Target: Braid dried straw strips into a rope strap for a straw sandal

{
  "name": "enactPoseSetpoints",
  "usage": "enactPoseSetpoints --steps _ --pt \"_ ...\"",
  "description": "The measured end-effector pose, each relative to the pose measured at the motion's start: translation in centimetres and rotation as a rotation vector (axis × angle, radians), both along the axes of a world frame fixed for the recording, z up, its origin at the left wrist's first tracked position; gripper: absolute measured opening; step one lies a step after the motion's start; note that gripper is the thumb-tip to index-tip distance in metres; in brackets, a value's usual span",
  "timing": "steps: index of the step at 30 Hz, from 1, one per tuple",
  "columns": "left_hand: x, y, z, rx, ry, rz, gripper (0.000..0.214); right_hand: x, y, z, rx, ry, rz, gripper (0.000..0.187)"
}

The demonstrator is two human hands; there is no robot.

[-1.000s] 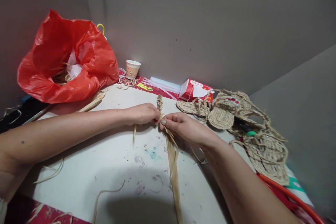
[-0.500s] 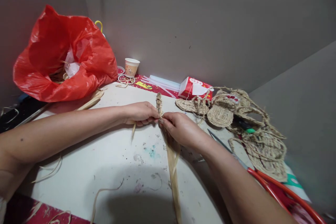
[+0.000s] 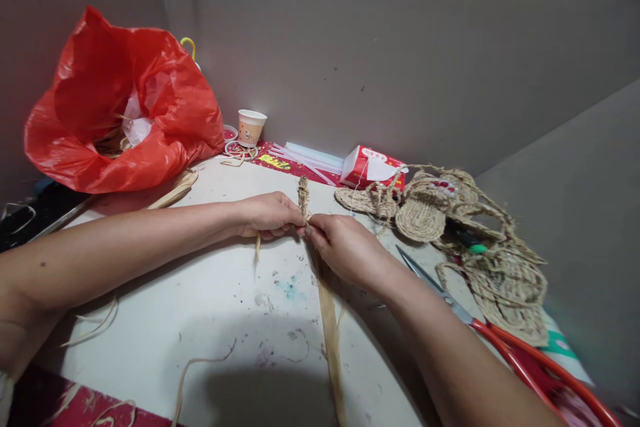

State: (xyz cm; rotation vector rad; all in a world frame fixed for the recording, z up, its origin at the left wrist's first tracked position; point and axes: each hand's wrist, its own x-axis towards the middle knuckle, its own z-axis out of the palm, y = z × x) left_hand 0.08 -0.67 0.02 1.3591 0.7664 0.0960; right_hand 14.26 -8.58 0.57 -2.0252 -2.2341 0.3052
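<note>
Your left hand (image 3: pixel 274 215) and right hand (image 3: pixel 347 247) are pinching one braid (image 3: pixel 303 193), mid-frame; one pair of scissors (image 3: pixel 463 311) is lying lower right.

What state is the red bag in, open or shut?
Open: the red bag gapes at its mouth, showing straw-colored strands and something white inside.

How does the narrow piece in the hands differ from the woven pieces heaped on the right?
The narrow piece is a slim strip; the woven pieces include broad, rounded ones. The left hand and right hand hold the narrow piece; the woven pieces lie heaped. Both look straw-coloured.
</note>
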Motion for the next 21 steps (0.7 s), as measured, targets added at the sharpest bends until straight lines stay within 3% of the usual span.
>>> enactPoseSetpoints --steps 9,14,18,21 --pt "0.0 -0.3 -0.1 0.102 0.025 0.038 0.022 1.2 0.1 0.9 -0.091 0.140 0.037 0.027" --pt "0.1 -0.6 -0.2 0.169 0.015 0.047 0.022 1.0 0.2 1.2 -0.068 0.257 -0.057 0.025" --pt "0.2 -0.7 -0.2 0.137 -0.036 0.074 0.022 -0.3 -0.1 0.8 -0.171 0.473 -0.189 0.025" --pt "0.2 -0.6 -0.3 0.050 -0.065 0.132 0.022 -1.3 -0.5 0.4 -0.078 0.368 -0.169 0.027"
